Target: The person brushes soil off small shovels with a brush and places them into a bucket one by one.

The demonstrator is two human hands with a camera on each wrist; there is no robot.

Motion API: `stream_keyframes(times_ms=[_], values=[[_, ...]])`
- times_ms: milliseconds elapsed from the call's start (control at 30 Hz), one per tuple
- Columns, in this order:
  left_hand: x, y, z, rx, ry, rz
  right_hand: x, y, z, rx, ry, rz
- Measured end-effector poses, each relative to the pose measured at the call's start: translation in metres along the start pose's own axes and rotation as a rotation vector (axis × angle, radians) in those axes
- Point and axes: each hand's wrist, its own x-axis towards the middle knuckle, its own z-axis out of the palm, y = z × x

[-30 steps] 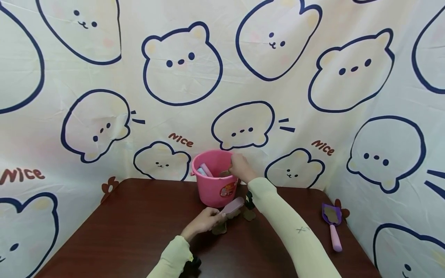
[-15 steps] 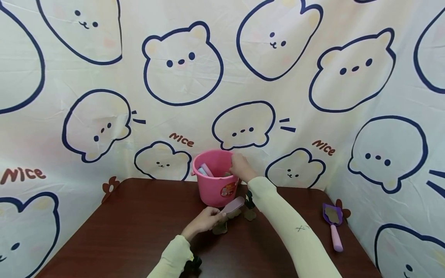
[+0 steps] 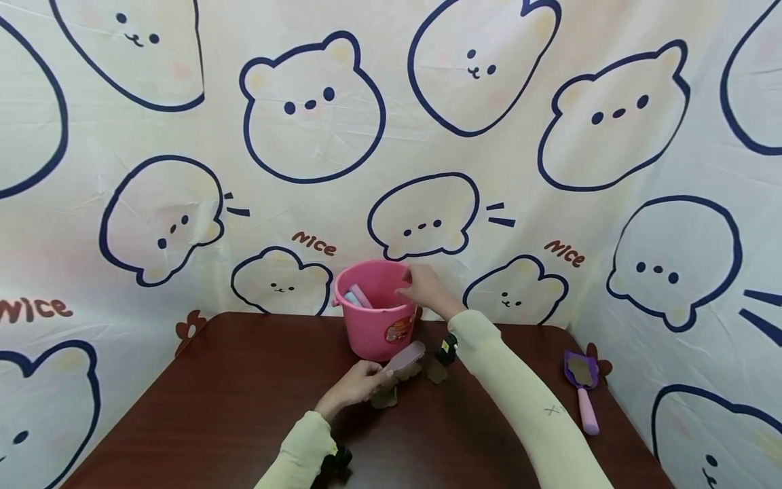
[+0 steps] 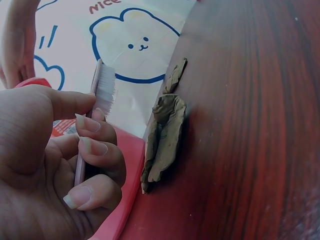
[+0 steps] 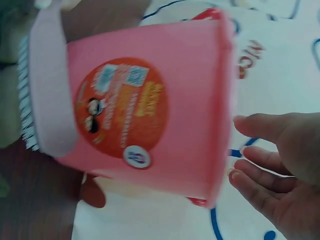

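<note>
My left hand (image 3: pixel 354 385) grips the handle of a small pale pink brush (image 3: pixel 406 356) with white bristles, in front of a pink bucket (image 3: pixel 374 334). In the left wrist view, thumb and curled fingers (image 4: pixel 95 147) pinch this brush, with a crumpled brownish-green flat piece (image 4: pixel 167 135) just beyond. Over the bucket's right rim hovers my right hand (image 3: pixel 427 291). Its relaxed fingers hold nothing in the right wrist view, beside the rim. Inside the bucket lean a pink and a light blue stick-like thing (image 3: pixel 360 297); the bottom is hidden.
Similar brown pieces (image 3: pixel 436 372) lie on the dark wood table (image 3: pixel 263 394) before the bucket. At the right edge lies a purple dustpan (image 3: pixel 580 370) with a pink handle and a brown piece on it. A bear-print cloth (image 3: pixel 318 149) hangs behind.
My right hand has let go of a brown piece inside the bucket, risen slightly to the rim and loosened its fingers. The left hand keeps the brush in nearly the same place.
</note>
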Motion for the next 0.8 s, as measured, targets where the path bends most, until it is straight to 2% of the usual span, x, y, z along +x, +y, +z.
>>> stream_keyframes(times_ms=[167,333,433,500,567,667,800], values=[[0.001,-0.002,0.000,-0.006,-0.006,-0.016,-0.019,0.007,-0.022,0.090,0.083,-0.029],[0.003,-0.004,0.000,-0.007,-0.016,-0.019,-0.049,0.023,-0.041,0.155,0.162,0.028],[0.004,-0.005,-0.002,-0.008,-0.016,-0.014,-0.072,0.039,-0.048,0.180,0.167,0.068],[0.004,-0.005,-0.003,-0.006,-0.014,-0.015,-0.090,0.053,-0.052,0.189,0.135,0.098],[0.003,-0.005,-0.004,-0.013,-0.013,-0.024,-0.110,0.071,-0.054,0.167,0.093,0.142],[0.003,-0.005,-0.005,-0.019,-0.010,-0.025,-0.139,0.099,-0.058,0.074,0.041,0.218],[0.004,-0.004,-0.005,-0.024,-0.007,-0.017,-0.171,0.132,-0.071,-0.040,0.029,0.353]])
